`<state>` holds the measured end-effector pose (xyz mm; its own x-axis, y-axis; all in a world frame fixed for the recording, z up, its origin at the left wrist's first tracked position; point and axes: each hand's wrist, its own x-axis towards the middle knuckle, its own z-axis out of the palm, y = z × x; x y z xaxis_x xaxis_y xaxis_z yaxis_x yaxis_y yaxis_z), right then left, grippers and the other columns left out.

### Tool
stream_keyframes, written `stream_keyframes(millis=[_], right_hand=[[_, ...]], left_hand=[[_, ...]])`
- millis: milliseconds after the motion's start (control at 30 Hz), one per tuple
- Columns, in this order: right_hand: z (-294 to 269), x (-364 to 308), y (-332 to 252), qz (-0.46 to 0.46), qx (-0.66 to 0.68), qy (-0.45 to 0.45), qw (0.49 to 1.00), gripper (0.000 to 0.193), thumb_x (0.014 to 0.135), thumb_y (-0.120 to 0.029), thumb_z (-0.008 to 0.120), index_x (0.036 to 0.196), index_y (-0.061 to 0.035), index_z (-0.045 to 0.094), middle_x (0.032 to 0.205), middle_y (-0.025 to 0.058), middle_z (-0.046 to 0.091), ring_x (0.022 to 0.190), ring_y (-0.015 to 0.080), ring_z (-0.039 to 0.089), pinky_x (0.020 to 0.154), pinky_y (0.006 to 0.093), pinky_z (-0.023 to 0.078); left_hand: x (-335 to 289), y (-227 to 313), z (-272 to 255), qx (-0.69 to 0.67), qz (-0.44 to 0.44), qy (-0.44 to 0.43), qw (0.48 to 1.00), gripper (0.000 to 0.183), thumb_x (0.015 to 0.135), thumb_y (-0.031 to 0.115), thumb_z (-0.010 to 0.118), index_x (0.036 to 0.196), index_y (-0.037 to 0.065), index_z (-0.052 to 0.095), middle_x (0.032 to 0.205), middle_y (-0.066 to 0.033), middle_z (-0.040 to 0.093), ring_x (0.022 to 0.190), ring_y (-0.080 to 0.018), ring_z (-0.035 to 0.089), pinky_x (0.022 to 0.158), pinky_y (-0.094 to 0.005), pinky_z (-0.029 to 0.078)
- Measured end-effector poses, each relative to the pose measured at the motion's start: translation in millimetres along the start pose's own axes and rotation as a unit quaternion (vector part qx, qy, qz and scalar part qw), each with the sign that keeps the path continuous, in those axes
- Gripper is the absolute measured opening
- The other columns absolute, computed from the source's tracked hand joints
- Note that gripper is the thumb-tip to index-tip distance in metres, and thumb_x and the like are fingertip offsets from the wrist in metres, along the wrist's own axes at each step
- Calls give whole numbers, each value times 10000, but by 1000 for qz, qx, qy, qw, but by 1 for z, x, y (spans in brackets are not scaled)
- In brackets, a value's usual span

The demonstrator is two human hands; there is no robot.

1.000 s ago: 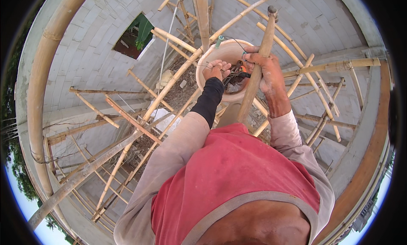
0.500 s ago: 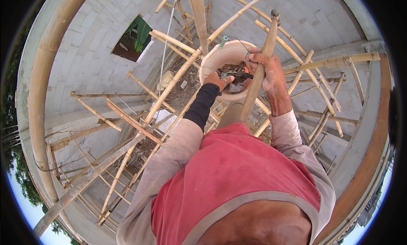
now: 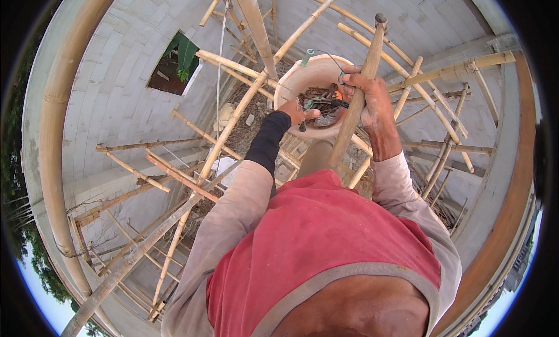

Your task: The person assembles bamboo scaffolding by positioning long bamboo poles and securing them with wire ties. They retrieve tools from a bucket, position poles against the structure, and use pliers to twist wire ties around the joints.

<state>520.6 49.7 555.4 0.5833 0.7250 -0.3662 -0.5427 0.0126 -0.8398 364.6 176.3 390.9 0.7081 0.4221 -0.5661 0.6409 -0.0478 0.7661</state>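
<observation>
My right hand (image 3: 370, 98) is closed round the wooden handle of a hammer (image 3: 367, 69), its dark head up at the far end. The hammer slants across the right side of a pale bucket (image 3: 282, 75). Beside the right fingers runs the bucket's wire handle with a green grip (image 3: 307, 57); I cannot tell if they hold it too. Over the bucket's left rim reaches my left hand (image 3: 293, 111), one digit stretched out above the contents, the other fingers partly hidden. Inside lie rusty metal bits (image 3: 320, 96), a small orange item (image 3: 338, 95) and dark tangled pieces.
Bamboo poles (image 3: 233, 124) cross as scaffolding on both sides and below. A thick bamboo post (image 3: 55, 98) stands at left. Grey block walls (image 3: 116, 75) surround me, with a square opening (image 3: 166, 80) at left. Rubble (image 3: 250, 120) lies on the ground below.
My left hand has shifted slightly left at the bucket's rim. The view has tilted a little; the right hand still grips the hammer.
</observation>
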Motion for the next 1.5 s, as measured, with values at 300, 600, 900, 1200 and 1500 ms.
stream_keyframes(millis=[300, 600, 900, 1200, 1500], right_hand=[[-2, -8, -6, 9, 5, -5, 1000, 351, 793, 42, 661, 1126, 108, 573, 852, 109, 631, 657, 115, 518, 559, 247, 396], [-11, -19, -8, 16, 24, 1, 1000, 349, 779, 24, 672, 1106, 104, 581, 855, 140, 654, 647, 132, 543, 570, 277, 423], [-15, -21, -5, 21, 36, -2, 999, 353, 776, 33, 670, 1109, 104, 579, 840, 133, 634, 645, 129, 539, 560, 272, 417], [-19, -22, -2, 12, 50, -4, 999, 349, 769, 41, 668, 1101, 104, 583, 842, 129, 637, 639, 125, 535, 562, 267, 416], [-27, -23, -4, 8, 71, 12, 997, 353, 770, 38, 669, 1102, 111, 576, 849, 138, 633, 635, 123, 533, 556, 266, 409]], left_hand=[[-15, 38, 3, -446, -81, -37, 891, 476, 828, 307, 813, 1042, -66, 609, 1032, -212, 625, 1087, -342, 656, 940, -401, 587], [-22, 16, 19, -595, 4, -109, 796, 334, 849, 34, 635, 1160, -59, 555, 1232, -197, 547, 1179, -438, 593, 968, -478, 563], [-17, 25, 24, 176, -37, 186, 966, 216, 873, 252, 711, 933, 46, 739, 960, -200, 722, 1055, -379, 672, 838, -467, 560], [-40, 39, 28, 300, -58, 207, 929, 329, 863, 432, 719, 998, 136, 765, 975, -193, 730, 947, -395, 698, 832, -490, 550], [-101, 34, -33, 214, 0, 381, 899, 290, 907, 459, 664, 1048, 231, 776, 894, -198, 717, 859, -389, 697, 737, -497, 538]])
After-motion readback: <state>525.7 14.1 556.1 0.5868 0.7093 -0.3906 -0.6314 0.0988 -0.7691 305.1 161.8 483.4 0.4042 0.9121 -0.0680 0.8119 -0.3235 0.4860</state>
